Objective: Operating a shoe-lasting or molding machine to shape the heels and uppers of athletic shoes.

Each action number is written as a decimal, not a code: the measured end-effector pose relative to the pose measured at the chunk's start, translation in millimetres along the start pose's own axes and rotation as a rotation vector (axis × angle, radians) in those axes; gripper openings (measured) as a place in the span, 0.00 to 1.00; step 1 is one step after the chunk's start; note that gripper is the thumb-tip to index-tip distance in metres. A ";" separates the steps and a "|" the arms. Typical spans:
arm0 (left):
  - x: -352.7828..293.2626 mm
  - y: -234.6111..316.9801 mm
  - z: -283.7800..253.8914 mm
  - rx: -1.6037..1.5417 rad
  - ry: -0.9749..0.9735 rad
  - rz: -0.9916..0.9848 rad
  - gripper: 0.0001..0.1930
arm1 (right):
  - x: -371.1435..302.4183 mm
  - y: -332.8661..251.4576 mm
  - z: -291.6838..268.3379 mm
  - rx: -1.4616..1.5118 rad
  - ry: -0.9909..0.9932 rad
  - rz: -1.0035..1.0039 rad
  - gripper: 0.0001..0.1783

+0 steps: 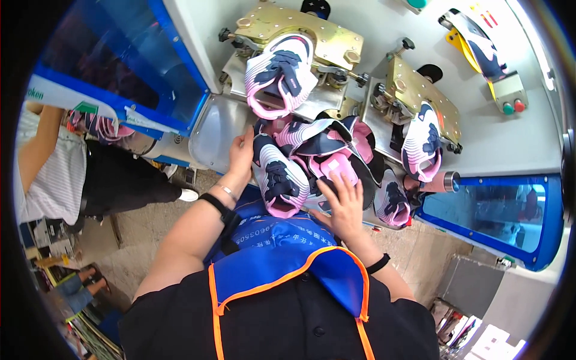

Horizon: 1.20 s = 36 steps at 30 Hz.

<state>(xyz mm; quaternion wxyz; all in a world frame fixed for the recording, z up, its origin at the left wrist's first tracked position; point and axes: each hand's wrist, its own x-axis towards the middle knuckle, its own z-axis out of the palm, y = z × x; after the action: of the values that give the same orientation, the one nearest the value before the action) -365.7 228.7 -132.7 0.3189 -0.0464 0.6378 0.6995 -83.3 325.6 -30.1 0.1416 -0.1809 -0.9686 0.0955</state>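
My left hand [242, 155] is at the left edge of a shoe upper [279, 180], its fingers stretched along that side and slightly bent. This upper is navy and white striped with a pink collar. My right hand [344, 210] has its fingers spread over the pink lining [335, 166] of another upper in the pile. Behind the front upper, a third one [315, 137] lies on its side, showing navy and pink. Part of the pile is hidden under the overlapping pieces.
Brass-coloured clamp machines [300, 30] stand behind the pile, with shoe uppers [282, 75] on them. To the right is a control box with green and red buttons [509, 108]. Blue-framed windows [486, 210] flank the station. Another person [54, 168] stands at the left.
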 end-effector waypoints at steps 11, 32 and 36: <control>-82.2 8.0 -53.8 -0.020 -0.701 -0.424 0.22 | 3.3 77.4 42.0 -0.138 -0.256 0.058 0.32; -194.0 -37.5 45.6 0.424 -0.662 0.341 0.08 | -55.5 96.5 62.8 -0.243 -0.049 0.010 0.35; -208.7 -66.8 -57.1 0.479 -0.559 -0.249 0.09 | -49.3 92.4 70.7 -0.258 -0.032 -0.015 0.30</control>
<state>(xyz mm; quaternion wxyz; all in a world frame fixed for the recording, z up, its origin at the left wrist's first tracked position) -186.0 94.2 -102.3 0.5647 0.1448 0.6610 0.4725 -31.2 382.3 -130.2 0.1023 -0.1888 -0.9763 -0.0278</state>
